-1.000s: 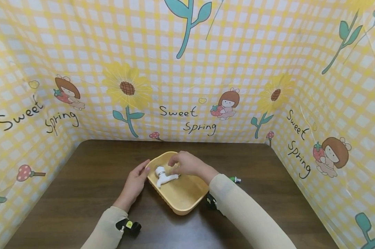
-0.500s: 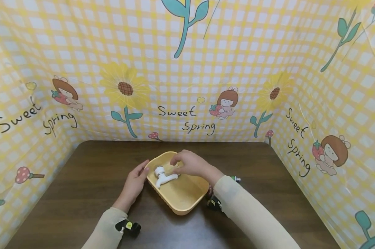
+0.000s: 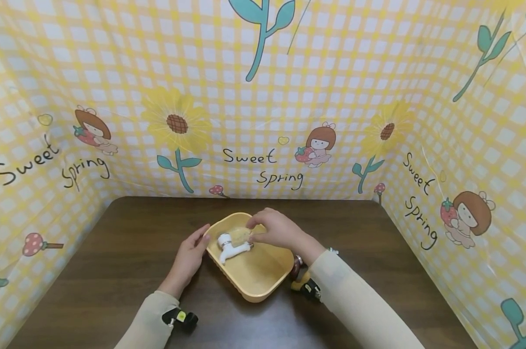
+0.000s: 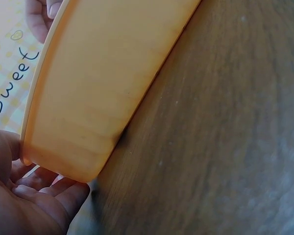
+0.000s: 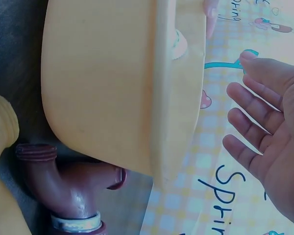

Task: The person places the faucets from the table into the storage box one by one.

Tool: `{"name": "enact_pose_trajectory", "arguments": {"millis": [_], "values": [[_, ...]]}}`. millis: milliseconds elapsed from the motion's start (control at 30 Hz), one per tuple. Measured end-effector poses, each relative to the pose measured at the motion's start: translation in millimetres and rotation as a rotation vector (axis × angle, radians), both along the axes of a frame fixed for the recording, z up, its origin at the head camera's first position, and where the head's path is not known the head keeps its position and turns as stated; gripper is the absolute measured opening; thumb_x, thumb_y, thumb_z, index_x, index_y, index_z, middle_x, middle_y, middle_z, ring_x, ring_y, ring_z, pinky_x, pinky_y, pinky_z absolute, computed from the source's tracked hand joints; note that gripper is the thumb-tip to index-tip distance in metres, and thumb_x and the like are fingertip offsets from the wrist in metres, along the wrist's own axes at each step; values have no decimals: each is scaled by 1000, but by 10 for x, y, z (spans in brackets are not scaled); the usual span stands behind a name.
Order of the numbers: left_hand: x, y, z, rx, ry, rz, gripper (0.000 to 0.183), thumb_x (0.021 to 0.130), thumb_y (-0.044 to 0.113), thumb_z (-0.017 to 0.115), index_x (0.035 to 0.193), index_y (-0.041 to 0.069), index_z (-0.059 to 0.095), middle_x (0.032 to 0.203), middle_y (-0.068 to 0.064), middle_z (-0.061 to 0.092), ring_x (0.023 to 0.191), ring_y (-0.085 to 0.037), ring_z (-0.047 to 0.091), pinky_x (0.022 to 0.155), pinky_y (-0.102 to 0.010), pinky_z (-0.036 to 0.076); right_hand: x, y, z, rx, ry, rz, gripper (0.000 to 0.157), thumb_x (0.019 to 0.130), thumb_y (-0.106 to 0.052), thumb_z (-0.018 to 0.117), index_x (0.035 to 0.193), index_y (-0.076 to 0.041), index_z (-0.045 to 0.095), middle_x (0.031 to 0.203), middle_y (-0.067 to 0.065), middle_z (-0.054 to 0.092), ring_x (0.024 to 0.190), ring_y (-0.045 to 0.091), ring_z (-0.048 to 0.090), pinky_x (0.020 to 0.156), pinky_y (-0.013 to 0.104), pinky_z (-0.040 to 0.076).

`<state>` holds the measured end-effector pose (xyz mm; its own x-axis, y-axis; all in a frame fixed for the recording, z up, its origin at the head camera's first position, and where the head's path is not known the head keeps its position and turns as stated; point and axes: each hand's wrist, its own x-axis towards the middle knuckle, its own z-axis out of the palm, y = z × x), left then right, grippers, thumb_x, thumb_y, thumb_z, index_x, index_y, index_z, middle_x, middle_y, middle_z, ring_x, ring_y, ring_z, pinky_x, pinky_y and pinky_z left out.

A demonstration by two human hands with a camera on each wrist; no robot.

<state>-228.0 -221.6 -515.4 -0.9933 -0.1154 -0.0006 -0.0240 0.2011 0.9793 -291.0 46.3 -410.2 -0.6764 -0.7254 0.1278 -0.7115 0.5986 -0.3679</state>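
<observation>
A yellow plastic bin stands on the table, a white tap lying at its left end. My left hand holds the bin's left corner; in the left wrist view its thumb is at the rim and its fingers lie under the corner. Over the bin's far side is my right hand, just right of the tap. The right wrist view shows that hand's fingers spread and loosely bent, holding nothing.
Right of the bin lie a reddish-brown curved pipe fitting with a pale collar and a yellow piece with a threaded end. A small metal end shows behind the right wrist. Patterned cloth rises around the dark wooden table.
My right hand has shifted a little to the right, away from the tap. More of the brown fitting and the yellow piece shows. The left hand and the bin have stayed put.
</observation>
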Motion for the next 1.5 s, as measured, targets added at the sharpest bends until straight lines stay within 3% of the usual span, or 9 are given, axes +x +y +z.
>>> {"name": "enact_pose_trajectory", "arguments": {"millis": [200,433,667,900,1133,1500], "values": [[6,-3,-8,4,1,-5,49,110,25,49,157,12,43,160,-11,43,143,-24,45,110,-33,43,39,72,20,3,34,-13,29,93,-37,77,117,-21,76,118,-8,73,114,12,58,100,33,50],[-3,-4,-10,10,15,-3,49,110,23,50,156,9,43,159,-13,44,141,-26,47,105,-22,46,92,187,82,-25,25,-38,30,94,-38,76,119,-21,75,118,-9,73,111,10,57,95,32,51],[-15,-2,18,-15,17,2,50,110,26,49,157,10,42,160,-11,43,142,-24,46,110,-31,43,137,313,132,-80,12,-70,31,93,-36,78,119,-20,75,115,-5,74,111,12,57,97,36,50],[-11,1,11,-4,18,-4,50,110,25,49,157,9,42,160,-14,43,142,-26,46,109,-29,44,167,435,130,-101,27,-99,25,92,-33,78,114,-22,76,113,-7,73,113,13,57,100,37,49],[-8,3,12,-30,22,3,50,110,26,49,156,10,43,160,-13,43,143,-26,44,113,-35,41,199,529,123,-116,17,-136,26,92,-33,79,115,-21,76,112,-10,71,113,11,57,100,36,50],[-9,-5,5,-14,21,3,49,110,26,50,156,10,44,159,-12,44,142,-23,45,108,-23,43,264,677,152,-161,4,-159,27,91,-28,80,116,-18,76,114,-7,69,115,14,57,100,40,51]]}}
